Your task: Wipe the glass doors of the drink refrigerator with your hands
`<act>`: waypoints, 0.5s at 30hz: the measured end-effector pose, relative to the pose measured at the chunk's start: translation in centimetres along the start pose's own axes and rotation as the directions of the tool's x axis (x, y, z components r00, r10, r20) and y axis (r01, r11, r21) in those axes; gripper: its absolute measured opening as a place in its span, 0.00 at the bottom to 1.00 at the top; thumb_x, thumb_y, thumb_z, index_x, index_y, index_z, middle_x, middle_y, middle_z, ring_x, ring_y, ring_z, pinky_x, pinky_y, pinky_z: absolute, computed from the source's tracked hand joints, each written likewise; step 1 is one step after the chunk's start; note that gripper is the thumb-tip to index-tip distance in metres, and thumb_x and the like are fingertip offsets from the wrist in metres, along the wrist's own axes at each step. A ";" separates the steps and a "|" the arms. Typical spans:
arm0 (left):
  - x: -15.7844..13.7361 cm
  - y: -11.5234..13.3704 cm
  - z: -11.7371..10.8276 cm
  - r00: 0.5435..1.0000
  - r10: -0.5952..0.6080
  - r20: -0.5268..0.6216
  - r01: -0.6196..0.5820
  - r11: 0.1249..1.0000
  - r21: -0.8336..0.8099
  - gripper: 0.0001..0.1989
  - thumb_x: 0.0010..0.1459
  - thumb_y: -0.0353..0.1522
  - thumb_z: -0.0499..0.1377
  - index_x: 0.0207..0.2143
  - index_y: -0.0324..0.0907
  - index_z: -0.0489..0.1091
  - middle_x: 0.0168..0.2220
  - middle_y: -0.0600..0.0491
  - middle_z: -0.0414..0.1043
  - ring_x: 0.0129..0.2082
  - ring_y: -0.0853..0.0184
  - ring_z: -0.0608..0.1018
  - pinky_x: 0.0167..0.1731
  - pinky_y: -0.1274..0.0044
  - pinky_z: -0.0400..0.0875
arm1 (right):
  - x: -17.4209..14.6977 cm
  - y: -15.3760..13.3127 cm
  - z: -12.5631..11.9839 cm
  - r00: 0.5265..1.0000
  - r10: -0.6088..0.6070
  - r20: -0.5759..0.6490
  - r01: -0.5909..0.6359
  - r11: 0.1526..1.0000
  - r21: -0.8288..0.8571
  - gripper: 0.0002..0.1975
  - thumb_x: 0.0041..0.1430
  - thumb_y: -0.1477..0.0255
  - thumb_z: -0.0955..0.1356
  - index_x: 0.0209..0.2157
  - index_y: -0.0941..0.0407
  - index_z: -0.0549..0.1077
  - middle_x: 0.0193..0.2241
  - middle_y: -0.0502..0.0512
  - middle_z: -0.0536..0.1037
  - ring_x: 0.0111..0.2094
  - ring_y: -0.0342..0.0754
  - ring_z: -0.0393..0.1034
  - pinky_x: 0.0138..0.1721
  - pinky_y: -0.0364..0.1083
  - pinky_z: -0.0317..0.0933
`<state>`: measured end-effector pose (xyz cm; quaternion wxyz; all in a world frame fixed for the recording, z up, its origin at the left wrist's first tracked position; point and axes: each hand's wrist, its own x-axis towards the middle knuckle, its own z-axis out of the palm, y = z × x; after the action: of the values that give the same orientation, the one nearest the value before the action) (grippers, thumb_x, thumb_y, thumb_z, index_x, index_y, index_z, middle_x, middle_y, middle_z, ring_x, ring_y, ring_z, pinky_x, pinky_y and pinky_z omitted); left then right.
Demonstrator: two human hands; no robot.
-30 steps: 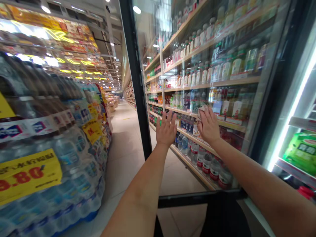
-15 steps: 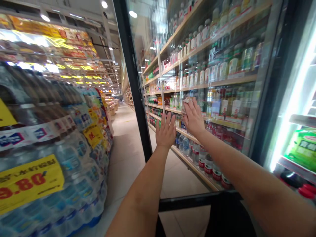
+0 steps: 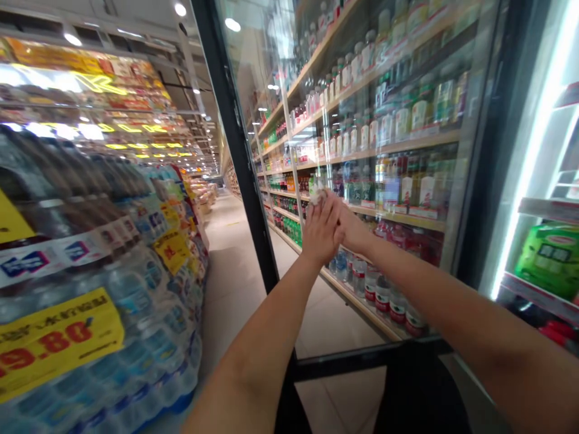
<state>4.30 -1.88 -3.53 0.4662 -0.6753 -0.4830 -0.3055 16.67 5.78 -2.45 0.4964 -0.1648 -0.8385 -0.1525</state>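
A tall glass door (image 3: 271, 96) in a black frame stands open before me. Both of my hands come together near the middle of its pane. My right hand (image 3: 353, 228) is closed on a crumpled whitish cloth (image 3: 318, 194) against the glass, its fingers partly hidden. Overlapping it from the left, my left hand (image 3: 322, 232) has its fingers stretched out, their tips beside the lower edge of the cloth. Whether the left fingers touch the cloth or only the other hand, I cannot tell.
Shelves of bottled drinks (image 3: 353, 141) show through the pane. At left, wrapped water bottles (image 3: 136, 295) are stacked with a yellow price sign (image 3: 58, 343) in front. A tiled aisle (image 3: 226, 241) runs ahead. Lit cooler shelves (image 3: 547, 211) are close on the right.
My right hand has moved left and slightly down across the glass with the cloth. My left hand has shifted right, so the two hands, apart before, now overlap.
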 end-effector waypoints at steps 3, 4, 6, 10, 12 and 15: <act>0.3 0.6 0.5 0.995 -0.082 0.056 0.078 0.995 0.067 0.32 0.71 0.42 0.44 0.71 0.36 0.45 0.73 0.45 0.43 0.73 0.60 0.45 0.71 0.62 0.43 | -1.6 3.5 -1.9 0.977 0.089 -0.194 -0.100 0.994 -0.049 0.32 0.71 0.64 0.52 0.71 0.63 0.45 0.71 0.65 0.51 0.73 0.51 0.41 0.70 0.58 0.48; 0.1 0.7 0.7 0.994 -0.093 0.062 0.088 0.992 0.088 0.33 0.70 0.42 0.46 0.72 0.36 0.45 0.73 0.45 0.43 0.73 0.59 0.46 0.71 0.62 0.42 | -2.4 4.8 -2.3 0.943 0.187 -0.276 -0.219 0.972 -0.089 0.32 0.72 0.64 0.52 0.72 0.62 0.44 0.71 0.66 0.51 0.73 0.54 0.40 0.69 0.62 0.46; -0.4 1.0 0.9 0.993 -0.105 0.055 0.098 0.988 0.118 0.33 0.69 0.41 0.49 0.72 0.38 0.46 0.73 0.45 0.43 0.73 0.57 0.47 0.71 0.61 0.43 | -4.1 7.3 -2.4 0.880 0.343 -0.329 -0.410 0.898 -0.161 0.33 0.71 0.63 0.53 0.72 0.61 0.44 0.71 0.68 0.50 0.73 0.60 0.39 0.67 0.68 0.45; -0.2 0.7 0.6 0.998 -0.051 0.040 0.044 0.988 0.148 0.30 0.68 0.36 0.53 0.70 0.53 0.52 0.73 0.52 0.44 0.73 0.52 0.48 0.69 0.56 0.46 | -6.7 10.2 -1.1 0.889 0.344 -0.301 -0.426 0.862 -0.274 0.33 0.70 0.60 0.55 0.71 0.61 0.48 0.71 0.68 0.51 0.72 0.64 0.42 0.66 0.70 0.45; 0.8 -0.2 -0.1 0.998 0.026 0.053 -0.034 0.986 0.163 0.30 0.67 0.33 0.54 0.69 0.59 0.53 0.73 0.57 0.46 0.73 0.51 0.45 0.70 0.54 0.45 | -7.1 10.5 -0.3 0.883 0.325 -0.339 -0.425 0.860 -0.283 0.34 0.70 0.60 0.55 0.71 0.62 0.50 0.70 0.68 0.52 0.72 0.63 0.43 0.67 0.69 0.45; 2.6 -1.9 -1.3 0.999 -0.042 0.018 0.037 0.976 0.216 0.29 0.67 0.31 0.52 0.68 0.59 0.56 0.73 0.58 0.46 0.73 0.52 0.40 0.70 0.52 0.43 | -7.2 10.5 0.2 0.867 0.325 -0.377 -0.440 0.855 -0.274 0.35 0.68 0.59 0.54 0.71 0.61 0.51 0.70 0.68 0.54 0.72 0.62 0.42 0.68 0.66 0.42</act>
<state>3.44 -1.92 -0.18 0.5250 -0.6146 -0.5317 -0.2528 24.25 14.43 -7.89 0.6077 -0.3894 -0.6561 -0.2206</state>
